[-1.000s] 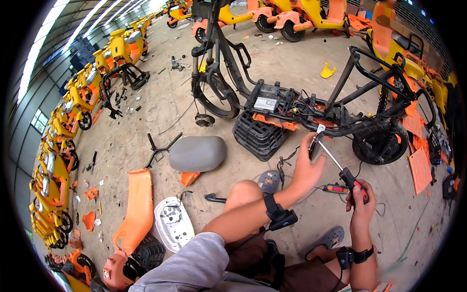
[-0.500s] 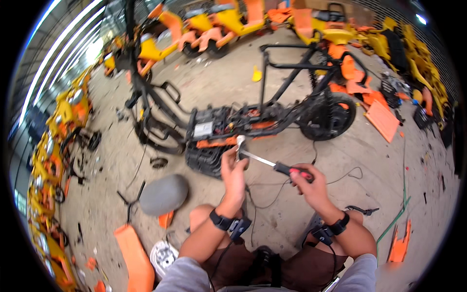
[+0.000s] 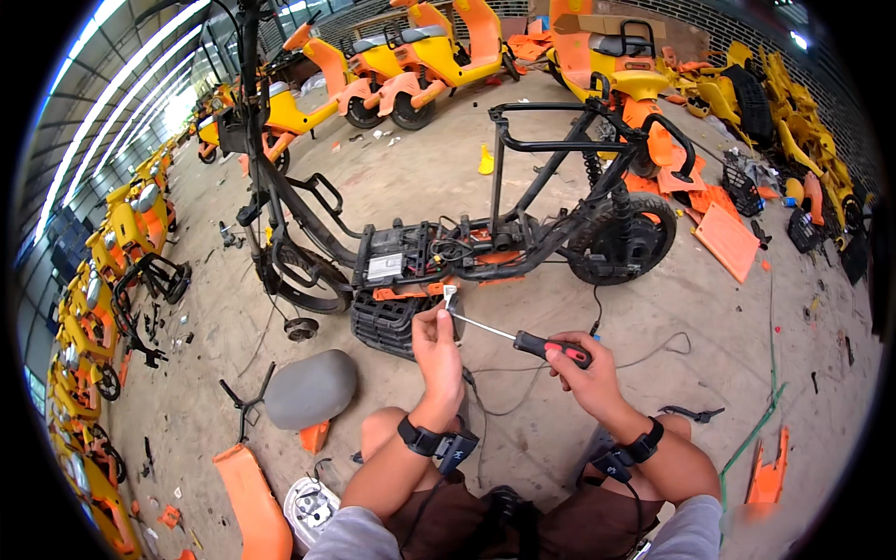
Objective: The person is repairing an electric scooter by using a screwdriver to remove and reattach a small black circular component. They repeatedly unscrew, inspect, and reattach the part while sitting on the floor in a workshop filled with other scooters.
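Note:
My right hand (image 3: 590,375) is wrapped round the black and red handle of a screwdriver (image 3: 530,343). Its thin metal shaft runs leftward to the fingertips of my left hand (image 3: 435,353). Pinched in those fingertips is a small white piece (image 3: 450,293), too small to name, and the shaft's tip lies at or against it. Just beyond my hands stands a stripped black scooter frame (image 3: 537,191) with both wheels on. A silver-labelled box (image 3: 385,268) and tangled wires sit exposed in its low middle part. Black ribbed plastic (image 3: 381,327) hangs at its near side.
A grey seat (image 3: 311,388), an orange panel (image 3: 252,499) and a white part (image 3: 311,509) lie to my left. Thin cable (image 3: 644,353) trails across the floor. Yellow-orange scooters (image 3: 425,65) line the back and left; loose orange panels (image 3: 728,241) lie at right.
The view has tilted up slightly. My left hand sits a little lower in the picture and my right hand a little lower and left. Both keep their grip on the white piece and screwdriver.

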Action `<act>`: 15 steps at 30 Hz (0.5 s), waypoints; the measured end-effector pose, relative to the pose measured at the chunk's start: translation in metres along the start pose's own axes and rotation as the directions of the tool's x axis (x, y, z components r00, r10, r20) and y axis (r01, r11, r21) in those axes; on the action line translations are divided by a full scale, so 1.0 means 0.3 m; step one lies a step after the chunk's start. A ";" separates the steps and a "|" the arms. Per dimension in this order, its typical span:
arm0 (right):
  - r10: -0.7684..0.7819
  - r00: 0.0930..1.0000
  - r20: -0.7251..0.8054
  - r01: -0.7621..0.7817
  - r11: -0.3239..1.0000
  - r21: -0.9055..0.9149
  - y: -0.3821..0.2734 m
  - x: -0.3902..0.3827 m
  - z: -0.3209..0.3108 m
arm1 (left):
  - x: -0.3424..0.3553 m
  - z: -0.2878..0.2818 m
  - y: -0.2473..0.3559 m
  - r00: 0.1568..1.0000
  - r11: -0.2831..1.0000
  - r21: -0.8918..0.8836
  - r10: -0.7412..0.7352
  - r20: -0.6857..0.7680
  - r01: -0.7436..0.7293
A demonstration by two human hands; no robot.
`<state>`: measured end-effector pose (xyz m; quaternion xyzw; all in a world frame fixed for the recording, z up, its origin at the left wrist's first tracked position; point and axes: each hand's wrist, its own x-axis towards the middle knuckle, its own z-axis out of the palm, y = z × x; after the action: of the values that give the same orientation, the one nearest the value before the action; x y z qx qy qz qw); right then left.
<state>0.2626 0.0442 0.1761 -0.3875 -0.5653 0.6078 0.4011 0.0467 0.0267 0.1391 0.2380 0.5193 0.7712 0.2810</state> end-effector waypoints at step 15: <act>0.071 0.997 0.024 -0.072 0.996 0.058 -0.017 0.004 -0.020 | 0.001 0.024 0.005 1.000 1.000 -0.013 0.008 -0.006 -0.008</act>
<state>0.2679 0.0479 0.1807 -0.3889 -0.5373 0.6424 0.3840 0.0509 0.0314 0.1429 0.2357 0.5141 0.7765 0.2779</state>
